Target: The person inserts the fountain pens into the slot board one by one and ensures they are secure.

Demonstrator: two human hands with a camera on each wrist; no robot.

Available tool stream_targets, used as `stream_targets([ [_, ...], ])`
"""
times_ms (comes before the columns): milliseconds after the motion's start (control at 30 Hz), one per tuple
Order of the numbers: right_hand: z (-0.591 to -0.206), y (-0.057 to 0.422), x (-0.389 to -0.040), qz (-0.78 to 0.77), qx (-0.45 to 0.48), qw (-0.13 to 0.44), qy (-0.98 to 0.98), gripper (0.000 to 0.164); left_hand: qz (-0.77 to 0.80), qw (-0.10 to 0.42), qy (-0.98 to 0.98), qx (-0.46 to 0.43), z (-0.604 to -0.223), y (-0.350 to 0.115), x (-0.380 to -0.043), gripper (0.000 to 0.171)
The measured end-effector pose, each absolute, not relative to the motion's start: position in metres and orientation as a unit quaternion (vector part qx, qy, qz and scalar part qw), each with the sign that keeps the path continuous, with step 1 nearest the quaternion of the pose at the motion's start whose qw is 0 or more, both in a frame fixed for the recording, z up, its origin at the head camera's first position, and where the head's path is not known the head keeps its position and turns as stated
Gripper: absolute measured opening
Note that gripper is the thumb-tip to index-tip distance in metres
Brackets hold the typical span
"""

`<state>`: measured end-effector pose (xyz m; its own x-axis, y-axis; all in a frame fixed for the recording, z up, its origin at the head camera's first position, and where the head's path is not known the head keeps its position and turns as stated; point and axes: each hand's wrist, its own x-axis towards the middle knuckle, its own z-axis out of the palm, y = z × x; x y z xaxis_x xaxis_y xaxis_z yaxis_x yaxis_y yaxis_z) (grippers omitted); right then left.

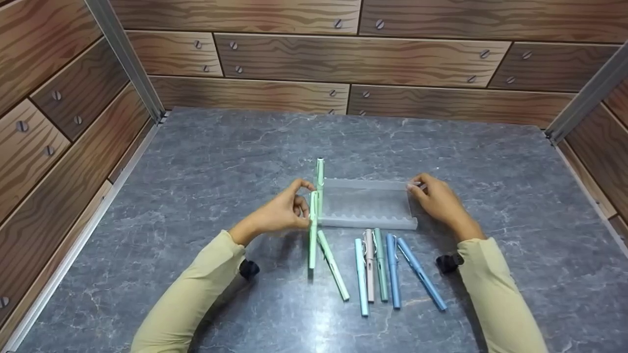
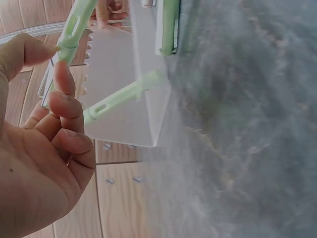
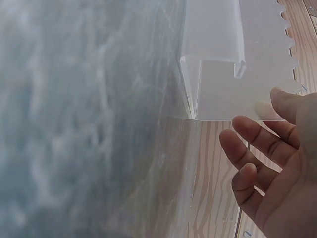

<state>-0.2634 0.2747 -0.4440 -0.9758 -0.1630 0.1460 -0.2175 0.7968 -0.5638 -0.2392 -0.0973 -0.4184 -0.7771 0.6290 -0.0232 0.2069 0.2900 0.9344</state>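
Wood-pattern panels (image 1: pixel 314 56) wall in a grey marbled tabletop (image 1: pixel 274 137), where arms in pale yellow sleeves (image 1: pixel 194 289) reach around a translucent plastic pen rack (image 1: pixel 368 198). The rack stands near the tabletop's middle, notched edge to the front, most of its width bare of pens. At its far right corner the right hand (image 1: pixel 439 198) pinches the plastic between thumb and forefinger, seemingly to steady it; the left hand (image 1: pixel 282 208), well apart at the opposite end, pinches a light green capped pen (image 1: pixel 312 240) at the near left corner.

The filling appears barely begun. One pale green pen (image 1: pixel 320 169) lies at the rack's left end, jutting past the far edge; whether the held pen touches it cannot be told. Six others lie loose in front, seemingly left to place: a mint green pen (image 1: pixel 333 265), a turquoise pen (image 1: pixel 361 277), a taupe pen (image 1: pixel 370 269), a teal pen (image 1: pixel 380 264), an upright-lying blue pen (image 1: pixel 394 274) and a slanted blue pen (image 1: pixel 422 274).
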Motion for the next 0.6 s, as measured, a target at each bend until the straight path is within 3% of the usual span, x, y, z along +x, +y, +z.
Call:
stream_targets([
  [600,-0.446,0.275,-0.264,0.296,0.096,0.047,-0.949,0.027,0.490,0.125,0.820,0.270,-0.410,-0.084,-0.241,0.064],
])
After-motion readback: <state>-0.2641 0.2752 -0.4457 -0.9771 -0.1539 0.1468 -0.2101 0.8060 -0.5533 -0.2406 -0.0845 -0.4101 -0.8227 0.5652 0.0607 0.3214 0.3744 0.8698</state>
